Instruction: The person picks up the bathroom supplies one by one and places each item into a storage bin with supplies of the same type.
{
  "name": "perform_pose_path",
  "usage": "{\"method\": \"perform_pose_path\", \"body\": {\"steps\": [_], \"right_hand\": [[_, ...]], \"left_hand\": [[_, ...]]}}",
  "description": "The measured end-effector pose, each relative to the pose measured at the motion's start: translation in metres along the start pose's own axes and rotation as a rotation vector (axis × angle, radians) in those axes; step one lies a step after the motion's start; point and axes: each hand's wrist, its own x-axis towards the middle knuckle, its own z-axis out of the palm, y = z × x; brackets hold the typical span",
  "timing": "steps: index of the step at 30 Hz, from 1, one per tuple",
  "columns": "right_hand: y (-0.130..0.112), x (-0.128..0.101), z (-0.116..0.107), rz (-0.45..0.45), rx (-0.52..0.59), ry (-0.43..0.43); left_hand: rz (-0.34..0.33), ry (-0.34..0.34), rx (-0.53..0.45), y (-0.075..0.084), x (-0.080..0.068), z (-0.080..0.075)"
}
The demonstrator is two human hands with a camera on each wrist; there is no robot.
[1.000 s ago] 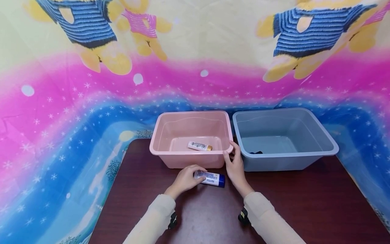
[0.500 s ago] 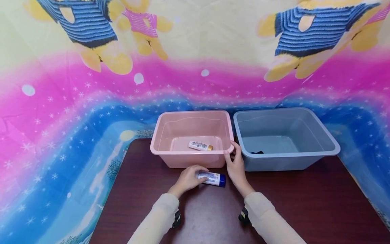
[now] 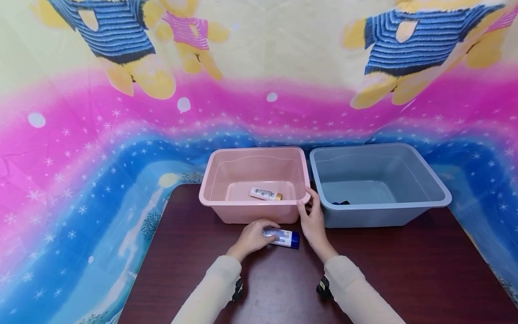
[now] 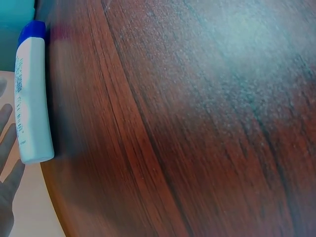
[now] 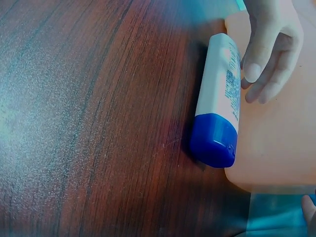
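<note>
A white tube with a blue cap (image 3: 288,238) lies on the table in front of the pink plastic bin (image 3: 255,211). My left hand (image 3: 252,237) is over the tube's left end, fingers slightly bent. In the right wrist view, the thumb and fingers of the left hand (image 5: 274,39) hover beside the tube (image 5: 213,94) without closing round it. The left wrist view has fingers (image 4: 6,143) spread behind the tube (image 4: 33,103). My right hand (image 3: 314,225) holds the bin's front right corner, thumb and fingers at the rim.
Inside the pink bin lies a smaller white tube with a gold cap (image 3: 265,194). A grey-blue bin (image 3: 364,216) stands close on the right, with a dark object (image 3: 341,202) partly visible inside. Behind both hangs a printed cloth (image 3: 259,108). The dark wooden table (image 3: 279,288) carries everything.
My left hand has shifted slightly to the right along the tube. My right hand stays at the bin's corner, and the tube has hardly moved.
</note>
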Motion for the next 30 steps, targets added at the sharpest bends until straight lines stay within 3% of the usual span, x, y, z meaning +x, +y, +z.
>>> {"method": "perform_pose_path", "body": {"steps": [30], "right_hand": [[0.002,0.0,0.0,-0.001,0.001,0.01]], "left_hand": [[-0.021,-0.105,0.026,-0.004,0.003,0.012]]}}
